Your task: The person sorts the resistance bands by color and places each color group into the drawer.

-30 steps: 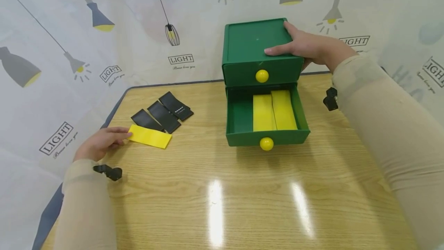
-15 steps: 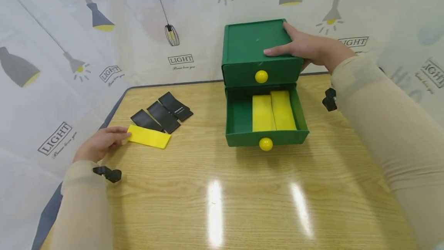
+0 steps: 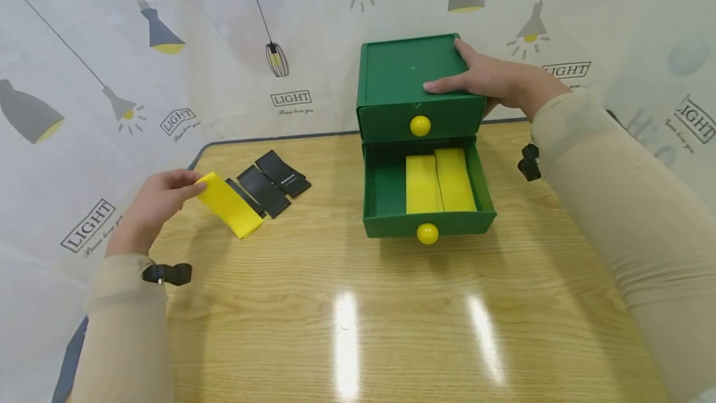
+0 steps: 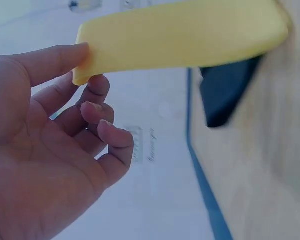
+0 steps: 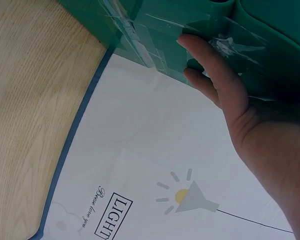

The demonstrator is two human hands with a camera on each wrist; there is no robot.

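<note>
In the head view my left hand (image 3: 162,201) pinches one end of a yellow resistance loop band (image 3: 230,204) between thumb and fingers. That end is lifted, while the other slants down toward the table. Behind it lie black resistance bands (image 3: 264,190), one partly covered by the yellow one. My right hand (image 3: 492,79) rests on the right top edge of a green two-drawer cabinet (image 3: 414,70), thumb on top. The right wrist view shows fingers (image 5: 210,65) extended along the cabinet's side. Two yellow bands (image 3: 439,182) lie side by side in its pulled-out lower drawer (image 3: 386,226).
The upper drawer (image 3: 386,123) is closed and has a yellow knob (image 3: 421,125). On the left of the lower drawer, the green floor (image 3: 387,185) shows bare. A lamp-printed sheet (image 3: 224,92) hangs behind the wooden table (image 3: 279,303).
My left hand has risen, lifting the near end of the yellow band off the table and swinging it more upright over the leftmost black band. The right hand stays on the cabinet.
</note>
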